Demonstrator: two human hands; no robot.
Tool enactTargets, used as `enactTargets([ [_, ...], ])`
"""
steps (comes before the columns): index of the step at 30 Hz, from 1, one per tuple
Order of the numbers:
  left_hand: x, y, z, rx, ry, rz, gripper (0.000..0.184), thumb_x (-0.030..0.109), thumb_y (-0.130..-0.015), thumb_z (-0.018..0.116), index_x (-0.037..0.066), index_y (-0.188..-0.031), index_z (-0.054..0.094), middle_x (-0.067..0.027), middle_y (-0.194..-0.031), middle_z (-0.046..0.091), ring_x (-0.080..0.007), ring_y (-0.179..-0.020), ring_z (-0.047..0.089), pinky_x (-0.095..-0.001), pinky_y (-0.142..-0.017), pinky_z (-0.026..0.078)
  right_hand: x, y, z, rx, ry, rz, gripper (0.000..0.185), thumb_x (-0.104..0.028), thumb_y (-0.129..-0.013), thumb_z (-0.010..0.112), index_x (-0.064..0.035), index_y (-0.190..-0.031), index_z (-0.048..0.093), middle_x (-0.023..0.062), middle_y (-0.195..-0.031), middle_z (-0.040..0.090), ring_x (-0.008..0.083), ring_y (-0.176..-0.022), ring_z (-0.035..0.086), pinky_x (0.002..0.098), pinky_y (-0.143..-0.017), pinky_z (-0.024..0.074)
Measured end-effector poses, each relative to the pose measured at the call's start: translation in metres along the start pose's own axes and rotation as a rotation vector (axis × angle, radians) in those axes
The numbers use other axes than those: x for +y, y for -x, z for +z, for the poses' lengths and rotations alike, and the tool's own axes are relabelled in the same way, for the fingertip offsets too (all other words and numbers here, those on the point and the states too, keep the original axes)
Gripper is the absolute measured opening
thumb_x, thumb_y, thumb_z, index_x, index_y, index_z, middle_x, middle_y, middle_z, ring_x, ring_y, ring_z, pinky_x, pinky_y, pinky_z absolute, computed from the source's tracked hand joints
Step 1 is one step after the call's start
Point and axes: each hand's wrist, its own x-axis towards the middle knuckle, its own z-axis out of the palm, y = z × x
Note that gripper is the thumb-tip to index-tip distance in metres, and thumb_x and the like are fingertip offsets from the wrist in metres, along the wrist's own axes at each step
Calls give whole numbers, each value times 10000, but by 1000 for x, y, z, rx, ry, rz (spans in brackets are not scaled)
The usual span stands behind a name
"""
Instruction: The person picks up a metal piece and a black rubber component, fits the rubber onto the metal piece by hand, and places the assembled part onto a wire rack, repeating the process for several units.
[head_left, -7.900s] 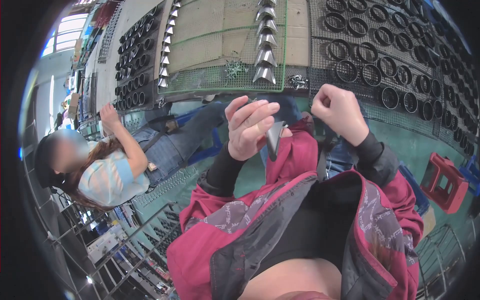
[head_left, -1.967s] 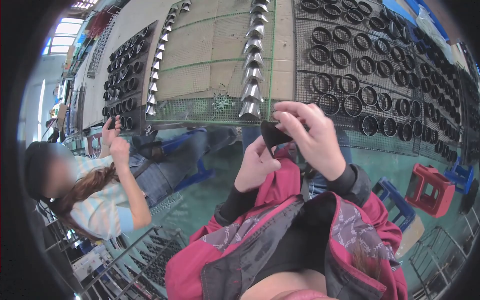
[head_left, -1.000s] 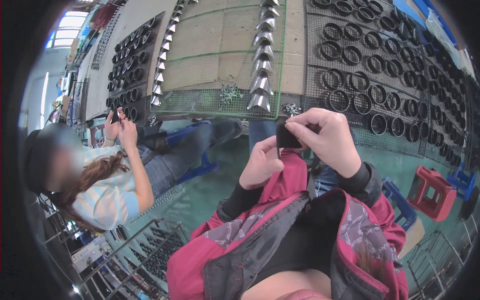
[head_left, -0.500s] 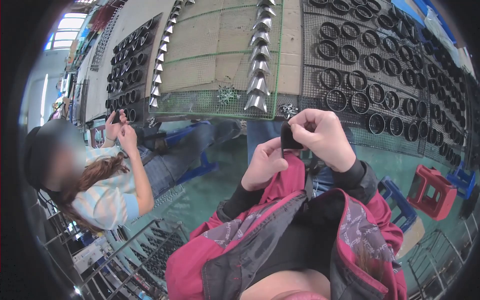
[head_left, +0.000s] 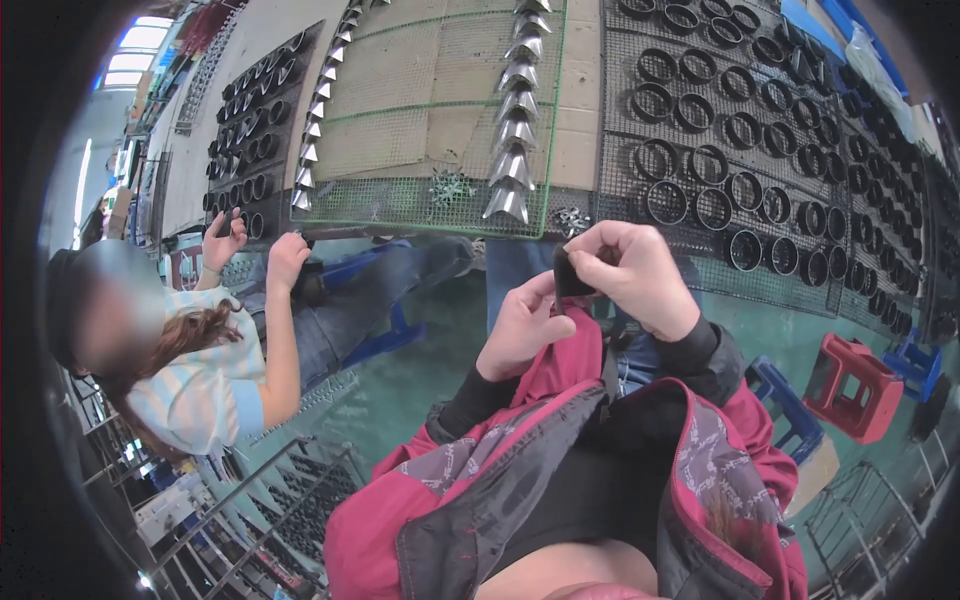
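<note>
A small black curved piece (head_left: 572,277) is held between my two hands, in front of the table's edge. My left hand (head_left: 525,328) grips its left side between thumb and fingers. The fingertips of my right hand (head_left: 640,275) are pinched at its upper right; whether they also hold something smaller cannot be made out. Just beyond lies a little heap of small metal parts (head_left: 572,222). Shiny bent metal pieces (head_left: 513,168) stand in a column on a green mesh rack (head_left: 390,190), with a cluster of small clips (head_left: 451,188) on the mesh.
Black rings stand in rows on a dark mesh rack (head_left: 640,225) at the right. At the left a co-worker (head_left: 190,370) has both hands near another rack of black pieces (head_left: 262,140). A red stool (head_left: 853,388) and a blue stool (head_left: 785,405) are at the lower right.
Earlier my hands were apart, the left holding a piece; now they meet at the black piece. In the last second they have barely shifted. The co-worker's hands have moved apart.
</note>
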Motion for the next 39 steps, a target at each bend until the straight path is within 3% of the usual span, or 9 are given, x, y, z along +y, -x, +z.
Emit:
enactTargets([
  [5, -37, -1, -16, -46, 95, 85, 542, 60, -786, 677, -12, -1287, 482, -108, -1245, 565, -181, -1147, 529, -306, -988, 432, 11, 0, 18, 100, 192, -14, 92, -70, -774, 567, -76, -708, 632, 3, -774, 682, 66, -605, 547, 219, -604, 457],
  [8, -28, 7, -14, 65, -84, 75, 325, 99, -757, 699, 57, -1061, 592, 22, -809, 502, -88, -733, 439, -231, -691, 398, 19, 1, 29, 128, 290, -50, 79, -75, -761, 577, -95, -705, 629, -25, -678, 641, 97, -599, 559, 248, -594, 453],
  [14, -33, 6, -25, 118, 94, 246, 326, 178, -803, 734, 123, -725, 422, 44, -699, 359, -66, -668, 346, -201, -626, 296, 28, -3, 42, 132, 311, -99, 63, -79, -761, 604, -106, -710, 630, -34, -699, 646, 97, -659, 559, 251, -671, 444],
  [17, -27, 14, -41, 150, 169, 228, 444, 190, -786, 753, 60, -1167, 565, -11, -1061, 618, -105, -960, 543, -247, -866, 442, 23, -8, 44, 110, 314, -53, 92, -84, -790, 566, -65, -760, 651, 2, -736, 653, 110, -672, 557, 254, -659, 437],
  [23, -8, 11, -62, 411, 126, 404, 168, 54, -832, 643, 110, -989, 621, 14, -947, 582, -48, -771, 504, -212, -752, 426, 34, -15, 31, 203, 353, -56, 101, -27, -775, 498, -50, -754, 594, 14, -697, 589, 107, -618, 485, 247, -597, 402],
  [29, -4, 12, -92, 419, 881, 438, 325, -126, -797, 612, 93, -988, 468, -24, -1012, 491, -154, -979, 566, -272, -912, 467, 49, -59, 28, 376, 739, -271, 69, -111, -822, 596, -123, -815, 664, 23, -815, 666, 177, -760, 606, 287, -731, 454],
  [30, -21, 9, -97, 351, 815, 434, 238, 21, -815, 572, 48, -1031, 477, -11, -1079, 454, -169, -1043, 525, -297, -949, 441, 55, -60, 29, 394, 779, -258, 69, -118, -823, 593, -125, -812, 661, 23, -815, 661, 184, -760, 605, 296, -720, 454],
  [32, -54, 11, -114, 190, 528, 496, 810, 610, -890, 414, -130, -1204, 514, 40, -1349, 309, -227, -1298, 363, -399, -1099, 338, 66, -70, 42, 359, 879, -281, 76, -146, -823, 581, -134, -803, 653, 23, -816, 639, 208, -763, 599, 329, -679, 454],
  [39, -43, 10, -90, 198, 546, 450, 706, 498, -809, 631, -86, -1189, 515, -22, -1280, 366, -232, -1154, 502, -436, -1050, 383, 96, -66, 46, 388, 1371, -496, 103, -264, -816, 646, -240, -716, 651, -53, -753, 550, 186, -724, 519, 340, -618, 401],
])
